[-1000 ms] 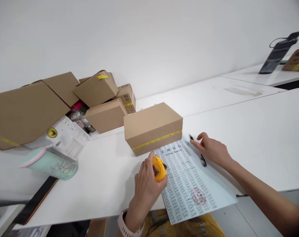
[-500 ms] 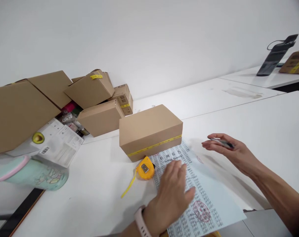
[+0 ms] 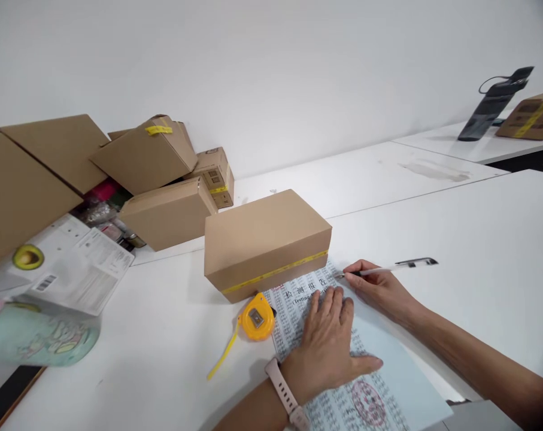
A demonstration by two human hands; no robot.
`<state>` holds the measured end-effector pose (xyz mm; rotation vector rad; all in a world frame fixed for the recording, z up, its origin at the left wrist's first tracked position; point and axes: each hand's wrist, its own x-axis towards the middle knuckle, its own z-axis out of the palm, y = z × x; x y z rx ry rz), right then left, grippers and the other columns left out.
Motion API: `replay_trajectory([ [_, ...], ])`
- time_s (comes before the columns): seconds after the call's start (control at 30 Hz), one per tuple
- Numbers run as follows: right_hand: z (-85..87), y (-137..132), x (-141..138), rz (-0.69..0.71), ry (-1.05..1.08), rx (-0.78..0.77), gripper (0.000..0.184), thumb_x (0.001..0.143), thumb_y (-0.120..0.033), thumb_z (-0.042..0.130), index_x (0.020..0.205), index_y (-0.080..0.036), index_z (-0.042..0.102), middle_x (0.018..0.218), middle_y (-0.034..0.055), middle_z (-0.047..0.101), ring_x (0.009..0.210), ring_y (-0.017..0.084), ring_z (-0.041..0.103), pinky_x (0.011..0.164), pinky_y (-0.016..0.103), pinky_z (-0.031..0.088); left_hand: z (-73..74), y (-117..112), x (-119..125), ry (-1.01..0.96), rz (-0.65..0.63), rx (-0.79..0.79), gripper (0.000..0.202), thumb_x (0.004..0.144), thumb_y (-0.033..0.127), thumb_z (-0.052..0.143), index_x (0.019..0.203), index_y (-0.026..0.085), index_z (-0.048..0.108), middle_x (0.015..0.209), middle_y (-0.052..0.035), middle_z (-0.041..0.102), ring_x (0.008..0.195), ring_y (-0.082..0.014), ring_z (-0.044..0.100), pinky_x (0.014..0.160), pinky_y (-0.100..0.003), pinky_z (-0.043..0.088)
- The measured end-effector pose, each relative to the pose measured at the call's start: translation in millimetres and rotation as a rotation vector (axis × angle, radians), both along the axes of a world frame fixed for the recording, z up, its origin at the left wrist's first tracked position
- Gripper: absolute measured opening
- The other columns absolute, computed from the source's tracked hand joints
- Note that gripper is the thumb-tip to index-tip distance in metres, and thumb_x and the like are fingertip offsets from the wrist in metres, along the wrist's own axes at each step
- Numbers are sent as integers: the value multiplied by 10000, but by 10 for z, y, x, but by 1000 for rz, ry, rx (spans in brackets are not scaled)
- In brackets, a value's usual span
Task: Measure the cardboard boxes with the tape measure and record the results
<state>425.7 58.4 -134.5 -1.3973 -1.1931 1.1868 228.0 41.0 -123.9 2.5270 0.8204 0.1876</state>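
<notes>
My left hand [image 3: 328, 347] lies flat with fingers stretched out on a printed sheet [image 3: 390, 392] covered in small text with a red stamp. My right hand [image 3: 379, 287] grips a pen [image 3: 390, 268], its tip touching the sheet's top edge. A yellow tape measure [image 3: 255, 316] rests on the white table just left of the sheet, a short length of tape pulled out. Behind them stands a closed cardboard box [image 3: 266, 240] with a yellow tape line along its side.
A heap of cardboard boxes [image 3: 149, 179] and white packets [image 3: 73, 263] fills the back left. A mint-green bottle [image 3: 33, 335] lies at the left edge. On a far table at the right stand a dark bag [image 3: 491, 108] and another box [image 3: 529, 114].
My left hand set down the tape measure and moved onto the sheet. My right hand picked up the pen and brought its tip to the sheet.
</notes>
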Motion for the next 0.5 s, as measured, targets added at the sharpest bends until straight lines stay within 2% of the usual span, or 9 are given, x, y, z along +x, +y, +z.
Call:
replay_trajectory([
  [0.07, -17, 12, -19, -19, -76, 14, 399, 869, -597, 587, 816, -204, 540, 661, -23, 505, 526, 107, 394, 479, 264, 330, -6, 5, -3, -17, 2, 6, 921, 890, 715, 440, 1519, 68, 251, 1623, -206, 178, 1521, -297, 62, 1237, -530, 44],
  [0.13, -33, 28, -34, -25, -149, 38, 354, 916, -568, 528, 857, -219, 519, 644, -41, 478, 514, 105, 362, 477, 261, 304, -27, 14, -4, -31, 12, -7, 906, 883, 695, 483, 1513, 81, 267, 1622, -206, 182, 1520, -298, 71, 1239, -526, 65],
  [0.2, -54, 54, -39, -9, -193, 93, 320, 919, -543, 535, 905, -224, 525, 684, -31, 507, 550, 117, 399, 504, 265, 335, -58, 22, -3, -34, 32, -38, 925, 852, 680, 547, 1513, 92, 276, 1625, -213, 160, 1518, -315, 58, 1235, -537, 93],
  [0.27, -80, 85, -33, 6, -218, 146, 315, 899, -532, 571, 876, -220, 534, 699, -19, 521, 580, 126, 422, 521, 272, 356, -85, 26, 0, -28, 52, -69, 955, 822, 678, 593, 1518, 109, 272, 1631, -217, 120, 1516, -339, 37, 1225, -564, 123],
  [0.4, -116, 125, -15, -20, -305, 171, 340, 885, -516, 587, 739, -227, 487, 568, -57, 402, 519, 110, 329, 473, 264, 279, -95, 24, 3, -34, 54, -79, 955, 816, 683, 602, 1513, 112, 284, 1631, -220, 115, 1511, -365, 42, 1217, -583, 138],
  [0.5, -113, 121, -15, -10, -381, 174, 335, 892, -488, 565, 704, -232, 458, 544, -64, 363, 512, 107, 304, 469, 262, 264, -78, 23, -2, -52, 48, -59, 933, 830, 681, 588, 1501, 99, 302, 1626, -228, 135, 1512, -359, 48, 1224, -567, 120],
])
